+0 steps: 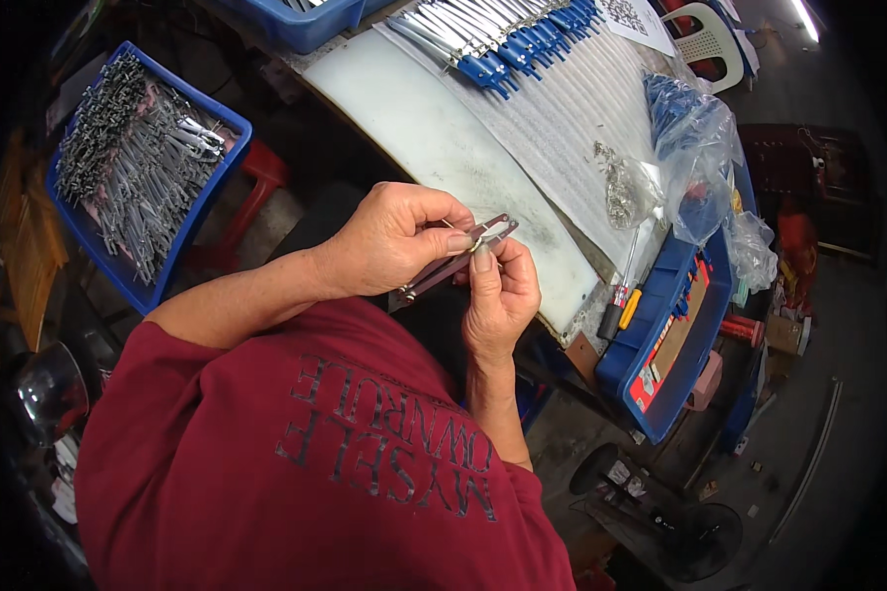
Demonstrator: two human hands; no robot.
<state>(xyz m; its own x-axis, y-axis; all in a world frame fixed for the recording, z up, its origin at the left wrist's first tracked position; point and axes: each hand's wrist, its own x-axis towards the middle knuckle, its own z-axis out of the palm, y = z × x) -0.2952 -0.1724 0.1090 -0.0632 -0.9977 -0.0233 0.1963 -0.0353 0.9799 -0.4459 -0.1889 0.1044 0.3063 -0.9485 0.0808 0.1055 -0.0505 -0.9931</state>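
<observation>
Just in front of my body, at the near edge of the table, both hands meet on a slim dark maroon two-armed piece (436, 278) like a folding tool's handle. My left hand (389, 241) comes from the left and pinches it near its far end with thumb and forefinger. From the right, my right hand (501, 300) closes on the same end, thumb and curled fingers touching it. Small rivet-like ends show at both tips. A thin pale bit shows between the fingertips, too small to name. Fingers hide the middle of the piece.
A blue bin (241, 126) full of metal pieces stands left on a red stool (256, 182). On the white table (394, 89) lie blue-handled metal tools (508, 44), a bag of small parts (626, 192) and screwdrivers (616, 310). Another blue bin (650, 345) sits right.
</observation>
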